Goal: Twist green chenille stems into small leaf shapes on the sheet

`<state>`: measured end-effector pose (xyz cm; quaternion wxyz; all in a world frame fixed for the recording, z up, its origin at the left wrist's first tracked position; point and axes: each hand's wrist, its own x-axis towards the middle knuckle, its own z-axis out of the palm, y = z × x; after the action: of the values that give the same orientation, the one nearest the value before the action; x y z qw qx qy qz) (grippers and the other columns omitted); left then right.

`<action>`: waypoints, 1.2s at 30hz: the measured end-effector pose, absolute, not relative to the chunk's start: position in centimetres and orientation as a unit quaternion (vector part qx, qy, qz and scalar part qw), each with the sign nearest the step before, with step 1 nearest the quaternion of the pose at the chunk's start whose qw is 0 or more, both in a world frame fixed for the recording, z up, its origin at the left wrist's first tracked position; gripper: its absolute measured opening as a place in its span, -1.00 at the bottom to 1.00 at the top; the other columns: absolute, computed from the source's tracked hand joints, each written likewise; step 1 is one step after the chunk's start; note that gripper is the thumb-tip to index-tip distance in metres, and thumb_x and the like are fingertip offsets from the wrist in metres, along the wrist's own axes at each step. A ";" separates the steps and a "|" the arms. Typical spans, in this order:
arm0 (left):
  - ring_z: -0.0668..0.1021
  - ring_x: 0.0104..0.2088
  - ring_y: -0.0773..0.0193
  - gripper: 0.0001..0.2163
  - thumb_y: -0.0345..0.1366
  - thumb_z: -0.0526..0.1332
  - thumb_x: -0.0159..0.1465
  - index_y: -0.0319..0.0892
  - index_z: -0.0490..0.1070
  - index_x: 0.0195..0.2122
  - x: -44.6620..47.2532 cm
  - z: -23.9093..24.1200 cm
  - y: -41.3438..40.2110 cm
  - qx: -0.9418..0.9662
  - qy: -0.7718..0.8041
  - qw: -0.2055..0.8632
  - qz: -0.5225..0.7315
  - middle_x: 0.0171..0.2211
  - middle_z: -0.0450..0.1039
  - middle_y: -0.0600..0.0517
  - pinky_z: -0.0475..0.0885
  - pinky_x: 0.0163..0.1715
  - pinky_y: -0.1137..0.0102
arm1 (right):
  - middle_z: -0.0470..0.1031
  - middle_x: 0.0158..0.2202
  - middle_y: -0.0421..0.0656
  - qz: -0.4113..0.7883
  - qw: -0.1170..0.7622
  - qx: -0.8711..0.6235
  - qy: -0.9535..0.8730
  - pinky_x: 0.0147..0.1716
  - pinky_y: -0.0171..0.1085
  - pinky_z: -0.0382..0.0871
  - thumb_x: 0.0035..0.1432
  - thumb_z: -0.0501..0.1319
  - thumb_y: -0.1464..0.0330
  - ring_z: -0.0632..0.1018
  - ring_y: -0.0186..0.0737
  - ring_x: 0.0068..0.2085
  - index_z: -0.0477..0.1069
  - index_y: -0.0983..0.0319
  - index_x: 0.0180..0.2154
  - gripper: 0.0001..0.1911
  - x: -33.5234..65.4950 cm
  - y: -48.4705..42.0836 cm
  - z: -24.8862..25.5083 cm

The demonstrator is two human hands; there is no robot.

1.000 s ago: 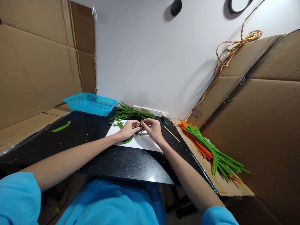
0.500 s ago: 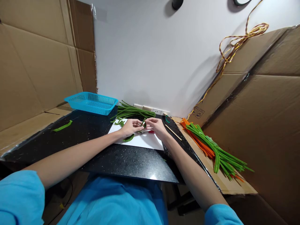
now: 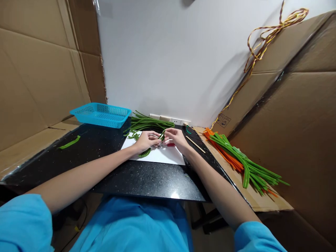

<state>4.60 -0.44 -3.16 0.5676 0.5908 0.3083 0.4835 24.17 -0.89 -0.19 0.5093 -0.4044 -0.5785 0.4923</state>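
Between my two hands is a dark green pipe cleaner, bent into a small curve. My left hand pinches one part of it from the left. The fingers of my right hand are closed on its other side. Under my hands lies a white sheet. A pair of red-handled pliers or scissors rests on the sheet, mostly hidden by my fingers. Bent green pipe cleaner pieces lie beside and partly beneath my left hand, with more curled pieces at the sheet's far left corner.
A dark green pipe cleaner bundle lies behind the sheet. A blue basket stands at back left; a green strip lies before it. Right are a wooden stick, bright green pipe cleaners and orange ones. Cardboard walls flank the black table.
My fingers have shifted slightly around the green pipe cleaner, which now tilts differently between them. The camera view has moved a little; the other things lie as before.
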 end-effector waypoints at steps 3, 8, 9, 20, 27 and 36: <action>0.64 -0.48 0.25 -0.59 -0.30 0.59 0.06 -0.30 0.54 -0.11 4.6 -3.0 -0.5 0.580 0.314 0.572 0.488 -0.44 0.66 -0.09 0.58 -0.40 0.35 | 0.58 -0.45 -0.19 0.501 0.489 -0.385 -0.601 -0.57 -0.33 0.51 -0.02 0.51 0.05 0.55 -0.30 -0.53 0.54 0.25 -0.27 -0.56 24.4 -1.0 -0.1; 0.66 -0.47 0.22 -0.57 -0.29 0.60 0.03 -0.30 0.55 -0.11 4.6 -2.8 -0.6 0.573 0.324 0.566 0.496 -0.45 0.66 -0.08 0.60 -0.36 0.33 | 0.51 -0.57 -0.23 0.471 0.456 -0.386 -0.650 -0.67 -0.38 0.35 0.01 0.50 0.03 0.40 -0.38 -0.64 0.54 0.24 -0.32 -0.58 24.1 -1.7 0.3; 0.66 -0.46 0.21 -0.56 -0.28 0.60 0.02 -0.29 0.55 -0.11 4.5 -2.8 -0.6 0.575 0.324 0.565 0.494 -0.45 0.66 -0.07 0.60 -0.36 0.32 | 0.50 -0.58 -0.23 0.460 0.455 -0.393 -0.653 -0.68 -0.38 0.34 0.00 0.50 0.03 0.40 -0.37 -0.64 0.54 0.24 -0.34 -0.58 23.9 -1.8 0.3; 0.66 -0.44 0.19 -0.56 -0.25 0.63 -0.05 -0.29 0.58 -0.19 4.6 -3.0 -0.5 0.581 0.314 0.551 0.510 -0.44 0.66 -0.08 0.60 -0.39 0.32 | 0.49 -0.61 -0.21 0.461 0.493 -0.400 -0.619 -0.66 -0.38 0.34 0.02 0.44 0.14 0.43 -0.35 -0.63 0.48 0.24 -0.48 -0.68 23.1 -1.8 0.5; 0.57 -0.52 0.31 -0.58 -0.21 0.61 0.01 -0.32 0.68 -0.14 4.7 -3.1 -0.3 0.587 0.327 0.556 0.490 -0.38 0.68 -0.12 0.52 -0.47 0.39 | 0.50 -0.58 -0.22 0.537 0.469 -0.383 -0.587 -0.64 -0.38 0.36 -0.03 0.44 0.18 0.44 -0.36 -0.63 0.39 0.21 -0.47 -0.69 23.8 -1.3 0.3; 0.59 -0.47 0.26 -0.54 -0.04 0.59 -0.01 -0.28 0.68 -0.20 4.5 -3.0 -0.4 0.616 0.306 0.536 0.490 -0.35 0.67 -0.11 0.52 -0.45 0.38 | 0.43 -0.60 -0.33 0.511 0.457 -0.376 -0.624 -0.69 -0.40 0.32 -0.02 0.48 0.17 0.34 -0.41 -0.64 0.51 0.22 -0.26 -0.65 23.8 -2.1 1.1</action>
<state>4.46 -0.37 -3.00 0.5362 0.6156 0.3056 0.4900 23.85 -2.09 1.15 0.4570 -0.3757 -0.6238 0.5108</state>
